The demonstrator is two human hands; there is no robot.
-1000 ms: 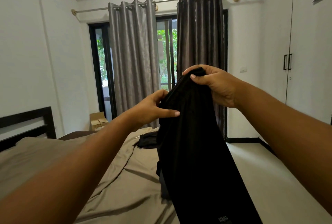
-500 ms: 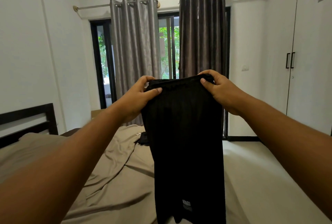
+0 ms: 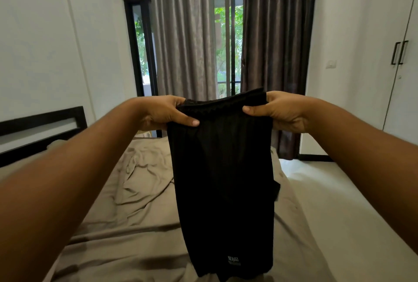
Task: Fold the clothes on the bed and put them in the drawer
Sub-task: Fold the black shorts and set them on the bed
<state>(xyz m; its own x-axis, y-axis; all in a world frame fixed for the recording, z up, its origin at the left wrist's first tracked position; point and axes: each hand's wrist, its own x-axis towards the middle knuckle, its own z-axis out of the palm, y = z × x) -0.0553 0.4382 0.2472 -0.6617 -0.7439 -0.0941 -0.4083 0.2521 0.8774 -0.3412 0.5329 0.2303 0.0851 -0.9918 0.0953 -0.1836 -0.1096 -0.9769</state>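
Note:
A pair of black shorts hangs in the air above the bed, waistband up, a small white label near the lower hem. My left hand pinches the waistband's left end, thumb in front. At the right end my right hand grips the same waistband. The band is stretched flat between both hands. A bit of dark fabric peeks out behind the shorts' right edge; I cannot tell what it is.
The bed has a rumpled beige sheet and a black headboard at the left. Grey curtains hang before a glass door ahead. A white wardrobe with black handles stands at the right, with pale floor beside the bed.
My hands moved apart and spread the bunched waistband flat, then lowered the shorts a little. The shorts now hang straight above the bed.

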